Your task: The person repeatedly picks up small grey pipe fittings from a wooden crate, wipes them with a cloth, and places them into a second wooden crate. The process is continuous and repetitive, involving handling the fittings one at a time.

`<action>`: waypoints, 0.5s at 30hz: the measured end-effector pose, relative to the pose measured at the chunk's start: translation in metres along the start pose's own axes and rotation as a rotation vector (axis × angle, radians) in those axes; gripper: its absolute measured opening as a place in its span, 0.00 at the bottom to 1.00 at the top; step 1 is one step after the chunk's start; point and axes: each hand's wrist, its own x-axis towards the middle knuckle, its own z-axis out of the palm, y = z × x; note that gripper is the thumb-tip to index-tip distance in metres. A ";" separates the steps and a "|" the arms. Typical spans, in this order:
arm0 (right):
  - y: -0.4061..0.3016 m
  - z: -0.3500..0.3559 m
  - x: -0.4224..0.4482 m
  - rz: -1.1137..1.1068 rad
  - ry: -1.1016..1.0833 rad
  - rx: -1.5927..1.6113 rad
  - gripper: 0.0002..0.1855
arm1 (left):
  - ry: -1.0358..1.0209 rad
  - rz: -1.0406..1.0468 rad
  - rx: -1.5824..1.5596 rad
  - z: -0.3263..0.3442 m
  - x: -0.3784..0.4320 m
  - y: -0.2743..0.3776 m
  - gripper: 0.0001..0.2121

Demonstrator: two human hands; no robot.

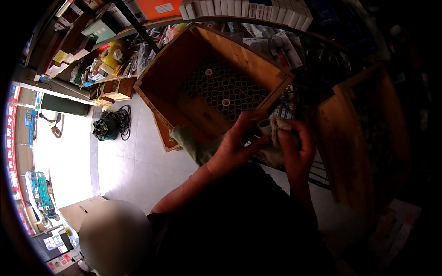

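My left hand [238,139] grips a short, pale cylindrical sleeve [265,127] between thumb and forefinger. In my right hand [299,146] is a bunched cloth [278,128], pressed close against the sleeve's right side. Just beyond my hands, a tilted wooden crate [238,45] holds many similar sleeves [225,82] in tight rows, their round openings facing up. Two paler ones stand out among them. A green cloth [190,139] hangs at the crate's near left corner, partly behind my left forearm. Shadow hides the lower fingers of both hands.
A second wooden crate [345,145] stands in shadow at right, beside a wire basket [319,172]. Shelves with white boxes [221,8] run behind. A dark bag [105,128] and coiled cable [122,120] lie on the floor. A blurred round shape fills the lower left.
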 end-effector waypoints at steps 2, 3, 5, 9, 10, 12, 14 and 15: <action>-0.002 0.001 0.001 -0.061 -0.002 -0.033 0.10 | 0.027 0.085 0.146 0.003 0.001 0.002 0.21; -0.001 0.001 0.002 -0.072 -0.006 -0.041 0.10 | 0.040 0.127 0.218 0.004 0.002 0.002 0.21; 0.001 0.000 0.002 -0.093 -0.016 -0.056 0.10 | 0.021 0.153 0.244 0.001 0.003 0.000 0.22; 0.002 0.000 0.003 -0.069 -0.028 -0.042 0.10 | 0.007 0.216 0.407 -0.006 0.005 0.000 0.22; 0.002 0.000 0.004 -0.059 -0.037 -0.035 0.10 | -0.006 0.182 0.387 -0.008 0.005 0.000 0.22; 0.003 -0.001 0.004 0.001 -0.055 0.014 0.10 | -0.031 0.114 0.346 -0.012 0.004 0.001 0.21; 0.006 -0.001 0.003 0.100 -0.073 0.095 0.09 | -0.033 0.083 0.186 -0.012 0.004 -0.002 0.21; 0.008 -0.001 0.002 0.144 -0.069 0.107 0.09 | -0.033 0.067 0.108 -0.012 0.004 -0.003 0.21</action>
